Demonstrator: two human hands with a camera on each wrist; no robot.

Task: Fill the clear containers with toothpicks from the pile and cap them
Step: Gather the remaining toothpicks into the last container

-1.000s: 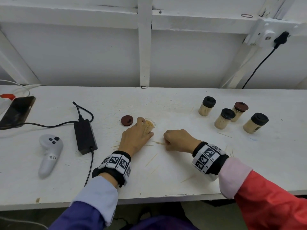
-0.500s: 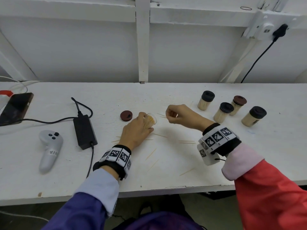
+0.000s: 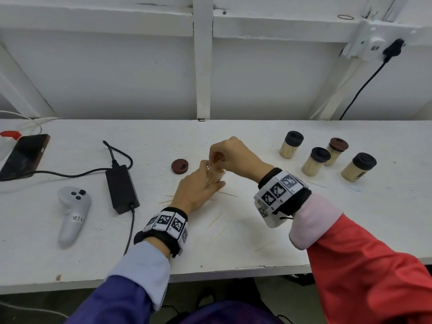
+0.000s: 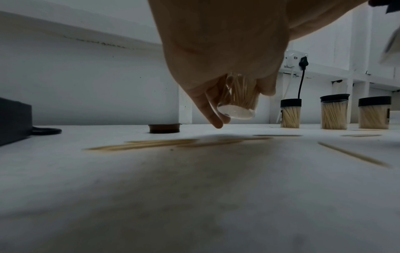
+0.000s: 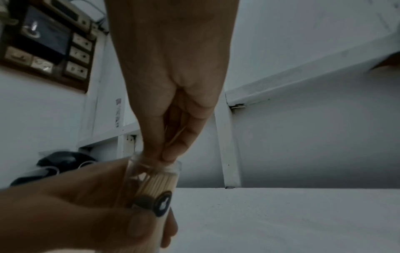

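Observation:
My left hand [image 3: 201, 185] grips an uncapped clear container [image 4: 238, 101] nearly full of toothpicks and holds it tilted, lifted off the table. Directly over its mouth [image 5: 155, 166], my right hand [image 3: 222, 157] pinches a few toothpicks [image 5: 175, 135] with fingertips at the rim. A loose brown cap [image 3: 179, 166] lies on the table just left of the hands. Scattered toothpicks [image 3: 215, 220] lie on the table below and in front of the hands. Several capped, filled containers [image 3: 315, 161] stand at the right.
A black power adapter [image 3: 121, 188] with its cable and a white controller [image 3: 71, 213] lie at the left. A phone [image 3: 23, 155] sits at the far left. The white wall rises behind the table [image 3: 257, 253]; its front edge is near me.
My right hand rose from the table with toothpicks and moved left over the container's mouth. The left hand lifted the container slightly toward it.

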